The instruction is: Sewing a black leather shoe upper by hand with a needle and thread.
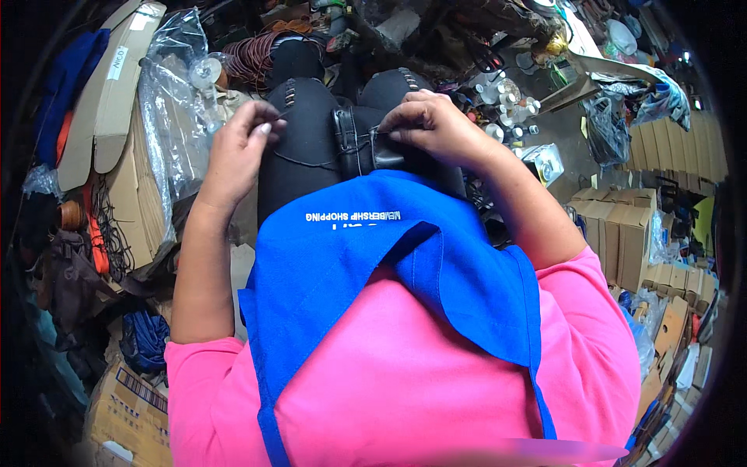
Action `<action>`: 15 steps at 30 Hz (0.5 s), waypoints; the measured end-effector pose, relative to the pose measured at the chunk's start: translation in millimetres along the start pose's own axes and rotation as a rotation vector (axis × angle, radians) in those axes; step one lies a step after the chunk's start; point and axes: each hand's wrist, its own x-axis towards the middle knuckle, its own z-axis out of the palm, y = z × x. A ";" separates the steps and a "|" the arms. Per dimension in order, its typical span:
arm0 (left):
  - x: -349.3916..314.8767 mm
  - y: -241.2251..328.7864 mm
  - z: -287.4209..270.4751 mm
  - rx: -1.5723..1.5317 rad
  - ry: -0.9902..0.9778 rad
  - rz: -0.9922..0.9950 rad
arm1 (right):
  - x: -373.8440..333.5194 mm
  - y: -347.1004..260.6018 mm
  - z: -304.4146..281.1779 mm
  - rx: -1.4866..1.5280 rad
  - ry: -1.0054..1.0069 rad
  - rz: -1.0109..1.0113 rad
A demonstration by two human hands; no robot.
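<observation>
A black leather piece with a raised strap-like edge lies between my thighs, over dark trousers. A dark thread loops from its left side across my left thigh. My left hand is raised over that thigh, its fingertips pinched, with a thin dark end of thread sticking out of them. Close against the leather piece's right side, my right hand has thumb and fingers pinched on a strand of thread running to the leather. The exact grip of the right fingertips is partly hidden. A blue apron covers my lap below.
A coil of reddish-brown cord sits beyond my left knee. Several small white bottles stand on the right. Flattened cardboard and clear plastic lean at left; cardboard boxes are stacked at right.
</observation>
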 end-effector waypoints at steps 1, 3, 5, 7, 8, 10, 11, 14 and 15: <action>2.4 5.3 2.6 -0.140 -0.060 -0.046 | 1.4 2.2 -0.4 0.001 0.002 -0.005; 9.9 7.4 8.2 -0.229 -0.123 -0.016 | 1.1 4.3 -3.5 0.292 -0.095 0.098; 22.3 11.7 14.7 -0.104 -0.229 0.210 | 0.2 4.2 -3.2 0.272 -0.088 0.083; 33.2 11.7 23.0 -0.080 -0.351 0.167 | -0.7 -0.7 -2.9 0.272 -0.103 0.055; 38.6 19.8 26.9 0.092 -0.378 0.325 | -3.5 0.4 -3.5 0.251 -0.092 0.054; 47.5 28.9 31.4 0.337 -0.466 0.473 | -7.9 4.5 -1.8 0.237 -0.067 0.026; 49.9 31.9 31.3 0.409 -0.518 0.406 | -9.6 3.0 -2.2 0.216 -0.061 0.026; 59.1 41.2 30.1 0.491 -0.671 0.381 | -13.2 4.5 -0.1 0.216 -0.041 -0.020; 61.2 39.3 31.6 0.463 -0.683 0.417 | -14.5 4.9 0.0 0.233 -0.030 -0.031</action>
